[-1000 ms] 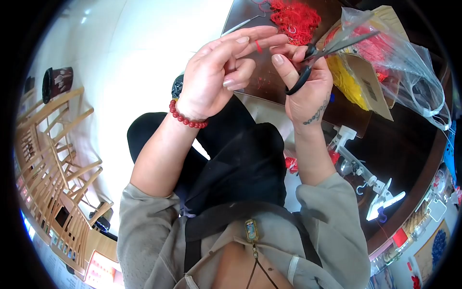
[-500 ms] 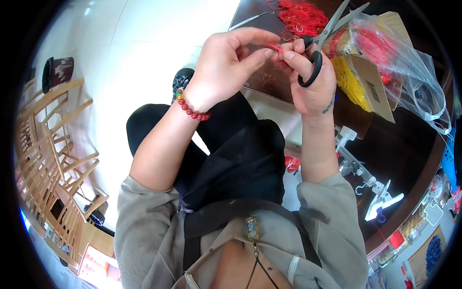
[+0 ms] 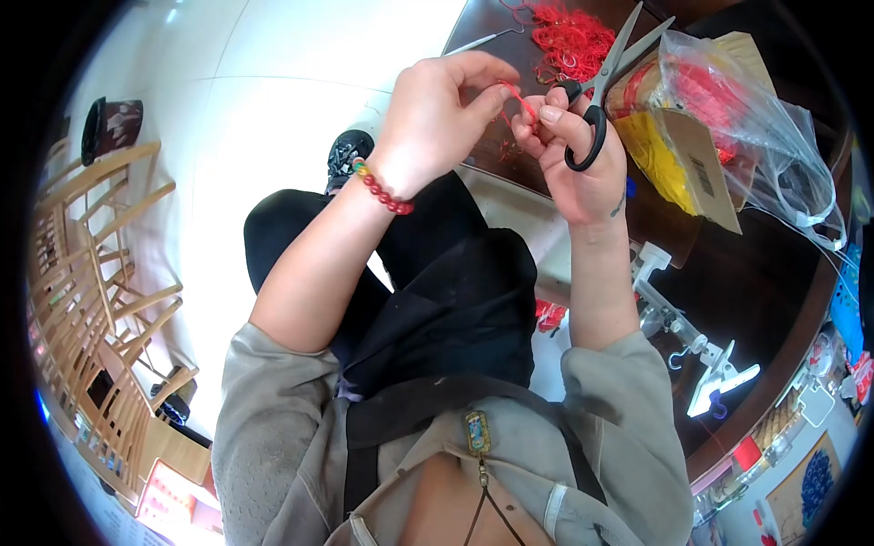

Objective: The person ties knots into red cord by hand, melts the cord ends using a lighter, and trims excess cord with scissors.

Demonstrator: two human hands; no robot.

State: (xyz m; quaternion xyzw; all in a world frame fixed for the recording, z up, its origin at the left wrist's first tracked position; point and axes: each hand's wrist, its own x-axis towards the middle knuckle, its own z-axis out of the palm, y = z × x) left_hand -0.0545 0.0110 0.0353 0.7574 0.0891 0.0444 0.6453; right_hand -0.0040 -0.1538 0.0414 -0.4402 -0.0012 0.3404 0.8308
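Observation:
A thin red cord [image 3: 520, 98] runs between my two hands near the table's edge. My left hand [image 3: 435, 118], wearing a red bead bracelet [image 3: 386, 195], pinches one end between thumb and forefinger. The cord's other part goes into the fingers of my right hand [image 3: 587, 173], which pinch it. Black-handled scissors [image 3: 597, 138] also hang on the right hand, a handle loop around the thumb side. Their blades are apart and point up, away from me. What lies inside the right fingers is partly hidden.
Behind the hands lie a tangle of red cord [image 3: 572, 38] and a hooked metal tool [image 3: 482, 42] on the dark table [image 3: 756, 282]. To the right stand a cardboard box [image 3: 706, 168] and a clear plastic bag [image 3: 774, 136]. A white clamp stand [image 3: 678, 323] is nearer me. Wooden chairs [image 3: 109, 264] stand at left.
My hands have drawn slightly apart, so a longer stretch of red cord shows between them. The scissors have shifted a little left with my right hand.

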